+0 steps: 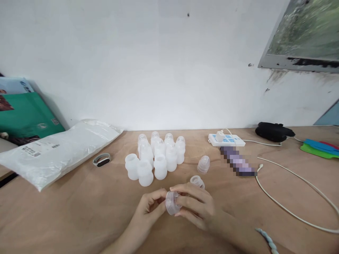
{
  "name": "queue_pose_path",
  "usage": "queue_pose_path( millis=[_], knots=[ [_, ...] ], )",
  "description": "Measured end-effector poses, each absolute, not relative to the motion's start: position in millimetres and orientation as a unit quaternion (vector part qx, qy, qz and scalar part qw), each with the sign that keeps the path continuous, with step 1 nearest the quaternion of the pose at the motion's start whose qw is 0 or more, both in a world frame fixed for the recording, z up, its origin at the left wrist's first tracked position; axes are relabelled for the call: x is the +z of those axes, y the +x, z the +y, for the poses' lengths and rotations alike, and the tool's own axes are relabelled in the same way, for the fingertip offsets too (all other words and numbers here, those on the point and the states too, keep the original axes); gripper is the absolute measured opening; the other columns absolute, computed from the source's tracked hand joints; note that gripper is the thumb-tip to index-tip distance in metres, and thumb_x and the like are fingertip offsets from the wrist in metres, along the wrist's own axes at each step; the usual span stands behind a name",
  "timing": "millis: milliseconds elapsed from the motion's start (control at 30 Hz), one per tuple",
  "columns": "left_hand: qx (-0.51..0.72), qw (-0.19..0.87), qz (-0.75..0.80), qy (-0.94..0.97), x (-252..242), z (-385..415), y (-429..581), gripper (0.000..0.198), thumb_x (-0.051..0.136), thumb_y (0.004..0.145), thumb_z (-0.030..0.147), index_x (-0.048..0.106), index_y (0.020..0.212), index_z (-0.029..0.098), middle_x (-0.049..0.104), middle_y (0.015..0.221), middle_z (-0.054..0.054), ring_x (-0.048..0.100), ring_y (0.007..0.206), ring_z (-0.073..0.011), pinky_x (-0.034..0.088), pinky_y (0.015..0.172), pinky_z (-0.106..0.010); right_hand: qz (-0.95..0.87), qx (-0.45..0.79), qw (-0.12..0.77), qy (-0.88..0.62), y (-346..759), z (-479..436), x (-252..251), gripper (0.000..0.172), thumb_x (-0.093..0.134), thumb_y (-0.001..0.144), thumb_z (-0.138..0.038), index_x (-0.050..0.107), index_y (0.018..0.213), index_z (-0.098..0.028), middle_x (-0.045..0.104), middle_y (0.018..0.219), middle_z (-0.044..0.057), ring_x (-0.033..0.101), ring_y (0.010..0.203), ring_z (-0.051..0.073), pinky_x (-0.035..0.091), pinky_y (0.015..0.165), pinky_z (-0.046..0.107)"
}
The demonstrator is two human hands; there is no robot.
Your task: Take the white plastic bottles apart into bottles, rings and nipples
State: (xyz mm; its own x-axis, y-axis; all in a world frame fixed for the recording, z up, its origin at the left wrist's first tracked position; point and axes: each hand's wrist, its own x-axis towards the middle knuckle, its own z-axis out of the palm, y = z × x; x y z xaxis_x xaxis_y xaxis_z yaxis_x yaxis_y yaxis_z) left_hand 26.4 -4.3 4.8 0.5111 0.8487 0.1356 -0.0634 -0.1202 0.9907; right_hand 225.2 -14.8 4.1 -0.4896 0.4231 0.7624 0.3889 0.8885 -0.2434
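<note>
Between my two hands is a clear, ribbed plastic cap (171, 203), tilted with its wide end to the left. My left hand (150, 208) pinches it at the left edge with thumb and fingers. From the right, my right hand (194, 204) has its fingers closed around the cap, hiding its far end. Just beyond my right hand lie ribbed clear rings (197, 181), partly covered by the fingers. A dome-shaped clear cap (203, 164) stands farther back. Left of these is a cluster of white, waisted bottles; several carry clear domes, while the front ones, such as the open bottle (145, 173), have none.
A white plastic parcel (66, 150) and a wristband (101, 160) lie to the left. At the right are a power strip (227, 139), a pixelated phone-like object (238, 161), a looping white cable (286, 208), a black case (274, 132) and coloured flat pieces (319, 148).
</note>
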Motion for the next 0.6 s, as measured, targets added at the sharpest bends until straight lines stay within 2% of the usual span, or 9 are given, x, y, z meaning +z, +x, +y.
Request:
queue_pose_path(
  millis=[133, 233, 333, 433, 600],
  knots=[
    [0.36, 0.649, 0.319, 0.59, 4.1, -2.3, 24.5, 0.033, 0.072, 0.08, 0.047, 0.069, 0.071, 0.016, 0.063, 0.074, -0.002, 0.052, 0.072, -0.0165, 0.041, 0.071, -0.026, -0.872, 0.036, 0.427, -0.235, 225.0, -16.6, 4.3, 0.015, 0.056, 0.095, -0.02, 0.06, 0.109, -0.02, 0.067, 0.114, 0.012, 0.065, 0.096, 0.02, 0.057, 0.082, 0.032],
    [0.332, 0.669, 0.331, 0.577, 5.3, -3.1, 23.0, 0.031, 0.072, 0.08, 0.045, 0.068, 0.071, 0.015, 0.062, 0.073, -0.002, 0.051, 0.072, -0.0164, 0.04, 0.072, -0.026, -0.877, 0.073, 0.407, -0.244, 225.5, -17.9, 4.8, 0.027, 0.057, 0.094, -0.023, 0.057, 0.121, -0.022, 0.067, 0.106, 0.01, 0.065, 0.093, 0.02, 0.056, 0.079, 0.031],
    [0.306, 0.687, 0.338, 0.566, 9.7, -3.9, 22.6, 0.029, 0.071, 0.079, 0.042, 0.061, 0.069, 0.017, 0.054, 0.069, 0.002, 0.046, 0.069, -0.0143, 0.037, 0.069, -0.025, -0.876, 0.128, 0.392, -0.25, 226.5, -17.4, 6.6, 0.037, 0.063, 0.091, -0.029, 0.056, 0.128, -0.023, 0.065, 0.098, 0.008, 0.064, 0.085, 0.018, 0.055, 0.073, 0.029],
    [0.278, 0.691, 0.327, 0.582, 16.9, -4.3, 23.3, 0.027, 0.066, 0.081, 0.038, 0.055, 0.068, 0.017, 0.047, 0.068, 0.004, 0.04, 0.067, -0.0128, 0.034, 0.066, -0.024, -0.86, 0.201, 0.396, -0.252, 226.6, -16.9, 11.6, 0.037, 0.07, 0.086, -0.035, 0.062, 0.12, -0.022, 0.065, 0.095, 0.006, 0.062, 0.081, 0.016, 0.054, 0.072, 0.027],
    [0.253, 0.692, 0.302, 0.605, 19.8, -3.1, 20.9, 0.021, 0.062, 0.081, 0.034, 0.055, 0.073, 0.017, 0.048, 0.07, 0.003, 0.041, 0.068, -0.0131, 0.034, 0.067, -0.025, -0.79, 0.346, 0.427, -0.271, 225.5, -15.5, 17.1, 0.037, 0.078, 0.076, -0.045, 0.069, 0.105, -0.023, 0.068, 0.087, 0.003, 0.064, 0.078, 0.016, 0.054, 0.072, 0.028]
  ],
)
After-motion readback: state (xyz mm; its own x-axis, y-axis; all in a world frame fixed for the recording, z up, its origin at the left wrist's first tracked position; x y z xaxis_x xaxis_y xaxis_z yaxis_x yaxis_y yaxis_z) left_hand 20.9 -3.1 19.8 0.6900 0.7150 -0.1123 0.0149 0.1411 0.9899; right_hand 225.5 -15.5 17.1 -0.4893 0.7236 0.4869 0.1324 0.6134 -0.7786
